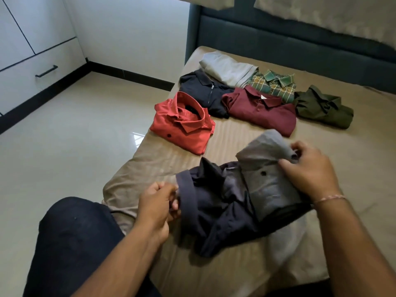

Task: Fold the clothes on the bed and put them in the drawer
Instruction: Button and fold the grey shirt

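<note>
A dark navy shirt (216,209) with a grey lining lies crumpled on the near part of the bed (167,159). My left hand (158,202) grips its rolled cuff at the left. My right hand (310,172) pinches the grey buttoned collar part at the right. Behind it lie several folded garments: a red shirt (184,123), a black zip polo (203,91), a maroon polo (263,110), a green plaid shirt (276,84), an olive shirt (323,108) and a light grey piece (229,69).
A white wardrobe with a drawer and black handle (46,71) stands at the left, across glossy tiled floor (85,125). The dark padded headboard (300,39) closes the far side. My dark-trousered knee (75,239) is at the bed's near left edge.
</note>
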Demonstrator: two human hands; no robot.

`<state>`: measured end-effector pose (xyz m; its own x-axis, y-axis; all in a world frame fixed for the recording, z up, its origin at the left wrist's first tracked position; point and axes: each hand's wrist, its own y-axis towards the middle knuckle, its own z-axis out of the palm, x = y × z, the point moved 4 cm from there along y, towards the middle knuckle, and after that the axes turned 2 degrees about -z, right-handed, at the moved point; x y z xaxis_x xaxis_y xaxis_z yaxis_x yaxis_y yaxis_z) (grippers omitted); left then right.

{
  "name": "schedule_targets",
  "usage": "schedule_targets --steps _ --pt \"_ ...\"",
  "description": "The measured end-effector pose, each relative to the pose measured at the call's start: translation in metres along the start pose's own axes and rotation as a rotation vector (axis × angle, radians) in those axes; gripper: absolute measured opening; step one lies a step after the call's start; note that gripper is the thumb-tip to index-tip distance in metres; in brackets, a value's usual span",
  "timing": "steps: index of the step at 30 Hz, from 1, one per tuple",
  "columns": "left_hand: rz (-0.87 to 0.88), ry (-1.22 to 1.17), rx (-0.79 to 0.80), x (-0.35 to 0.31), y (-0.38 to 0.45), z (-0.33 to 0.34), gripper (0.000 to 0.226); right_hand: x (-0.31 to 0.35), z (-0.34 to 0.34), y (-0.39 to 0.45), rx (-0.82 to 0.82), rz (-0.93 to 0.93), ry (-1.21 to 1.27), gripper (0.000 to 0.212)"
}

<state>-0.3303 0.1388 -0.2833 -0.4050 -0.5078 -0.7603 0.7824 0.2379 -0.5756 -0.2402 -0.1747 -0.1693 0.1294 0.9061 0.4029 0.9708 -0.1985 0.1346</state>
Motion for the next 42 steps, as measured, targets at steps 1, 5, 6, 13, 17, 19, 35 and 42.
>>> schedule_targets --steps 1,5,6,13,17,19,35,42 --pt "0.011 -0.004 -0.023 0.001 -0.001 -0.001 0.031 0.025 0.0 -0.005 -0.003 -0.067 -0.072 0.026" --pt "0.114 -0.033 -0.095 -0.009 0.0 -0.003 0.03 0.115 0.046 -0.059 0.105 -0.39 -0.256 0.021" --pt "0.168 -0.022 -0.124 -0.011 0.0 -0.005 0.028 0.128 0.063 -0.08 0.165 -0.478 -0.28 0.022" --pt "0.544 0.153 -0.052 -0.026 -0.025 -0.005 0.017 0.073 0.08 -0.093 0.171 -0.237 0.263 0.022" --pt "0.258 0.195 0.25 0.001 -0.029 0.026 0.026 0.01 0.102 -0.072 0.381 0.164 0.386 0.037" --pt "0.017 0.211 0.25 0.018 -0.024 0.03 0.03 0.01 0.119 -0.08 0.593 0.295 0.669 0.031" --pt "-0.133 -0.243 0.396 -0.028 0.023 0.063 0.058 0.102 0.044 -0.084 -0.015 -0.682 -0.202 0.051" --pt "-0.2 -0.087 0.331 -0.012 0.064 0.028 0.062 0.056 0.117 -0.113 0.448 -0.674 -0.099 0.058"
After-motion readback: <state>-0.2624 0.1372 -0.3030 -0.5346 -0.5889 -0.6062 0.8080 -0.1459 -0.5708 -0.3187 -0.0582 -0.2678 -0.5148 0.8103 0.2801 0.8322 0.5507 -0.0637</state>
